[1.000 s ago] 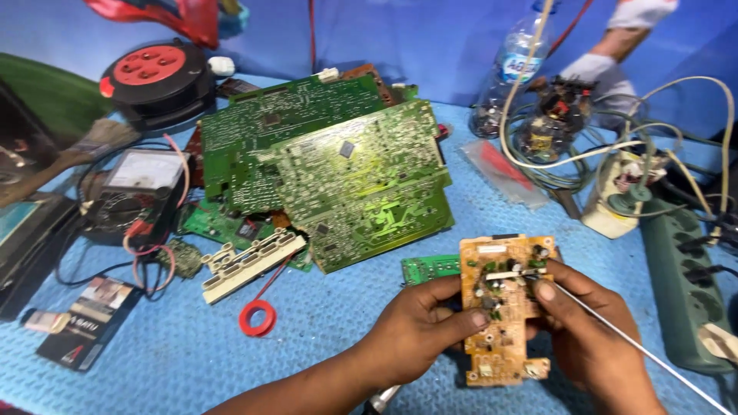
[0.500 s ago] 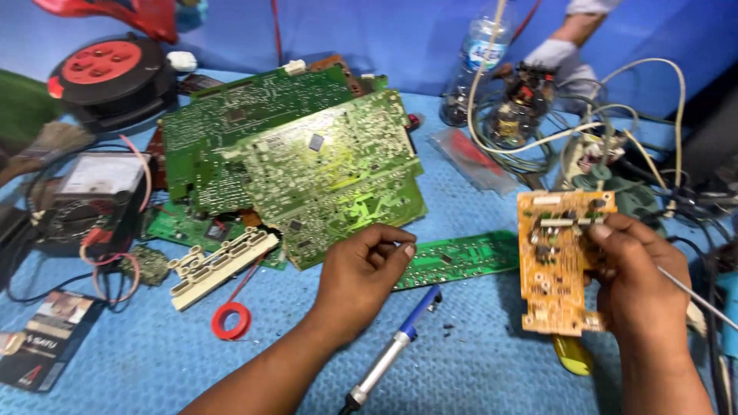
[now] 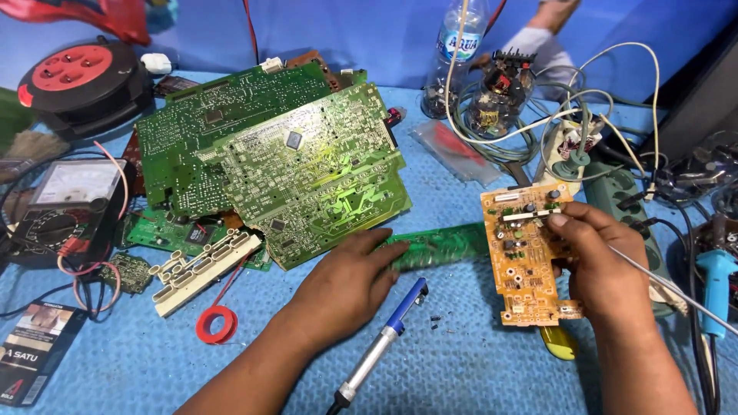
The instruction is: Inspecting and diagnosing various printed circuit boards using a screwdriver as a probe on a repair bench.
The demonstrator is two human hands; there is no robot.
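A: Surface first. We log a blue textured mat (image 3: 477, 361) covering the bench, with a blue wall behind it. Taking the large green circuit board (image 3: 315, 177) as our landmark: it lies tilted on top of a second green board, the two forming a pile.

B: Left of that pile we note an analog multimeter (image 3: 65, 207) with red and black leads, and beyond it a red-and-black cable reel (image 3: 81, 77). Below the pile's left corner, a cream connector strip (image 3: 201, 269) and a small red tape ring (image 3: 217, 324). Right of the pile, a clear bottle (image 3: 453, 58), a tangle of white cable and a green power strip (image 3: 626, 200).

A: Now the hands. Our right hand (image 3: 603, 265) is closed on the orange circuit board (image 3: 529, 253), thumb on its upper face, fingers wrapped behind its right edge. The board is held upright off the mat, well to the right of the green pile. A thin metal rod runs out from under that hand; we cannot tell whether the hand grips it.

B: Our left hand (image 3: 346, 284) lies flat and loosely open, just below the pile's lower edge, fingertips on a narrow green strip board (image 3: 442, 244). It grips nothing. A blue-handled soldering iron (image 3: 384, 338) lies just beside it on the mat, apart from the orange board.
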